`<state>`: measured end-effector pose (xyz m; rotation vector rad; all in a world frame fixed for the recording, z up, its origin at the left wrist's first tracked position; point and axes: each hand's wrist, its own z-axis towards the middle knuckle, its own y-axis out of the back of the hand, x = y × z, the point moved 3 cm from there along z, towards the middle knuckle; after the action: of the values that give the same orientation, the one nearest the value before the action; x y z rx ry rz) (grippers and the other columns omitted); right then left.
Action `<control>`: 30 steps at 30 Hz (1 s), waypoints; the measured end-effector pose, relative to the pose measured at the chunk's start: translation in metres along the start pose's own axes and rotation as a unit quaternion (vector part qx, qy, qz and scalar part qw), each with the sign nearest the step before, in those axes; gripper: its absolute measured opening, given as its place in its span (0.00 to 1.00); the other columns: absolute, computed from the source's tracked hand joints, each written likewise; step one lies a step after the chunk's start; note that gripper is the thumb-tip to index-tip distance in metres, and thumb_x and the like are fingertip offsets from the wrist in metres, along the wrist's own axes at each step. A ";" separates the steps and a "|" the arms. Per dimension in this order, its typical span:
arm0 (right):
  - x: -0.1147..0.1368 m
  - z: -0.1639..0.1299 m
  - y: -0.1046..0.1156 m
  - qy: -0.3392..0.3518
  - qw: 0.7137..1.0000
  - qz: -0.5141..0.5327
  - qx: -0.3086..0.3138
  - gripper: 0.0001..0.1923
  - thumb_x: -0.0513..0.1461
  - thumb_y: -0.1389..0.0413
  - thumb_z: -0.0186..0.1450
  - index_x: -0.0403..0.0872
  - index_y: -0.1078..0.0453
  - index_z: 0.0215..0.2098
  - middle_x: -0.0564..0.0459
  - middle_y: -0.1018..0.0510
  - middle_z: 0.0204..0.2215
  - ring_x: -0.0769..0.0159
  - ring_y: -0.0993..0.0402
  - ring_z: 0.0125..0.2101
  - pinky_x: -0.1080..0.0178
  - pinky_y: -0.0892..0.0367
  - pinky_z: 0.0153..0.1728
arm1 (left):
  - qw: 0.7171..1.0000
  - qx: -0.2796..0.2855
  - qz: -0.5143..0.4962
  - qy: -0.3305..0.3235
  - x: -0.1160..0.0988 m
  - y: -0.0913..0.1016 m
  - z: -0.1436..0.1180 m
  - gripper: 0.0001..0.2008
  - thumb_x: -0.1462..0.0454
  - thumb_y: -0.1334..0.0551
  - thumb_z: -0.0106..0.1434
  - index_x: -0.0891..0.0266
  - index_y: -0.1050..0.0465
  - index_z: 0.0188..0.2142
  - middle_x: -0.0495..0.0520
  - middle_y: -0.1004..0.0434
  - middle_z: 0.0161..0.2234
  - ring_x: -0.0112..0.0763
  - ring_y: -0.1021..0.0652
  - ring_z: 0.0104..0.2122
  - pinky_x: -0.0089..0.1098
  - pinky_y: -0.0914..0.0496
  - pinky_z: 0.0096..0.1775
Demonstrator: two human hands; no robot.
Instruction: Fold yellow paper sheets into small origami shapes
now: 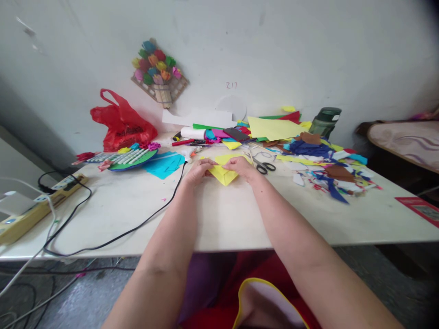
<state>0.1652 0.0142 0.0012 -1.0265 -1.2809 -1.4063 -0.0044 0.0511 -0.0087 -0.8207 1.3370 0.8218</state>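
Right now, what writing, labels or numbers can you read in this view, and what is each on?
"Z17" (the first mark may be a 2): small red handwriting on the white wall.
Dark print on the red plastic bag: too blurred to read.
Red card at the table's right edge: print too small to read.

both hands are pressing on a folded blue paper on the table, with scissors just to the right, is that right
Not quite: the folded paper is yellow, not blue, as the head view shows. The left hand and right hand do press on it on the table, and the scissors do lie just to the right. The blue sheet lies further left, untouched.
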 end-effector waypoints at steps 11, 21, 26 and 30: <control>0.002 -0.003 -0.001 -0.025 0.999 0.048 0.003 0.12 0.41 0.36 0.42 0.43 0.33 0.18 0.59 0.31 0.15 0.73 0.38 0.20 0.68 0.44 0.23 | 1.000 0.017 -0.006 0.016 -0.002 -0.001 -0.002 0.14 0.65 0.38 0.45 0.67 0.27 0.34 0.53 0.24 0.26 0.32 0.23 0.27 0.33 0.27 0.32; 0.000 -0.001 -0.002 -0.020 0.999 0.035 0.013 0.14 0.44 0.34 0.43 0.44 0.30 0.19 0.57 0.29 0.17 0.71 0.35 0.21 0.68 0.41 0.25 | 1.000 0.010 -0.002 0.021 -0.004 -0.004 -0.004 0.13 0.62 0.37 0.45 0.68 0.29 0.30 0.53 0.26 0.23 0.32 0.24 0.24 0.33 0.27 0.29; 0.000 -0.001 -0.001 -0.020 0.999 0.026 0.009 0.14 0.44 0.34 0.43 0.43 0.30 0.20 0.57 0.29 0.17 0.71 0.35 0.22 0.68 0.41 0.25 | 1.000 0.019 0.004 0.001 -0.006 -0.005 -0.005 0.15 0.61 0.36 0.46 0.69 0.27 0.33 0.54 0.25 0.25 0.32 0.23 0.27 0.32 0.28 0.31; -0.001 0.000 0.000 -0.023 0.999 0.027 0.011 0.14 0.44 0.34 0.42 0.43 0.30 0.20 0.57 0.28 0.17 0.71 0.34 0.22 0.68 0.41 0.25 | 1.000 0.011 0.002 -0.004 -0.005 -0.003 -0.004 0.17 0.60 0.36 0.47 0.70 0.26 0.34 0.56 0.24 0.26 0.33 0.23 0.27 0.34 0.27 0.32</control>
<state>0.1654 0.0140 -0.0001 -1.0768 -1.2906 -1.3323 -0.0039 0.0454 -0.0037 -0.7977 1.3385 0.8115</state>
